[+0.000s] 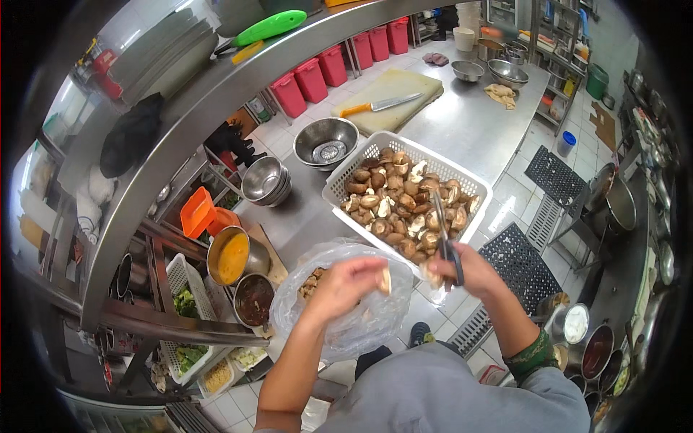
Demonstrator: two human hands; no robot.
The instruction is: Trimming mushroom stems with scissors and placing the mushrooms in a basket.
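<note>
My left hand (346,287) is over a clear plastic bag (379,325), holding a pale mushroom piece (385,281) at its fingertips. Inside the bag lie brown mushroom pieces (311,282), partly hidden by that hand. Kitchen scissors (445,238) with dark handles are gripped in my right hand (468,270), their blades pointing away over the mushrooms. A blurred pale piece (432,273) also shows at the right fingers. Just beyond both hands, a white perforated plastic basket (352,224) holds many brown-capped mushrooms (400,203), some showing white undersides.
Steel bowls (325,143) stand behind the basket, near a cutting board (400,89) bearing an orange-handled knife (379,104). Left of the bag are a pot of yellow liquid (234,257) and a pot of dark sauce (253,300). A steel shelf edge (178,113) crosses the left side.
</note>
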